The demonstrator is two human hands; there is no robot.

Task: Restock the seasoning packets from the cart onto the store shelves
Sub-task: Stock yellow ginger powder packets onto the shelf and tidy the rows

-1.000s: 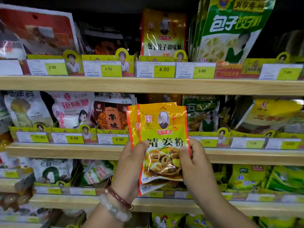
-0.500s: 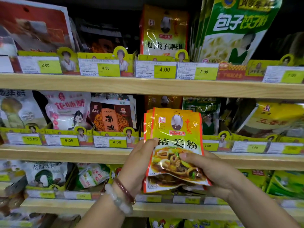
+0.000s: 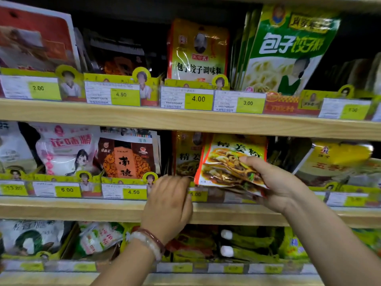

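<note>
Seasoning packets (image 3: 231, 162), yellow with red edges and a picture of a cooked dish, are held as a small stack at the middle shelf (image 3: 82, 209), tilted with the top edge leaning into the opening under the upper shelf (image 3: 123, 118). The stack is gripped by the right hand (image 3: 276, 182), with the thumb laid across the front face and the fingers curled beneath the lower edge. Just behind and to the left of the held stack, a matching packet (image 3: 185, 155) is seen standing in the shelf slot.

The largest item in view, a green and white dumpling-mix bag (image 3: 288, 50), is stood on the upper shelf at the right, beside a yellow packet (image 3: 198, 50) with a portrait on its front. On the middle shelf, a white and pink bag (image 3: 66, 149) and a brown and orange packet (image 3: 127, 157) are set to the left of the slot, and a yellow bag (image 3: 338, 159) is leaned at the right.

The left hand (image 3: 169, 205) is placed at the front rail of the middle shelf, its fingers bent over the rail at the foot of the slot; what the fingertips touch cannot be made out. Beaded bracelets (image 3: 150, 242) are worn on its wrist. Yellow price tags, among them one marked 4.50 (image 3: 134, 191), are fixed along the rail.
</note>
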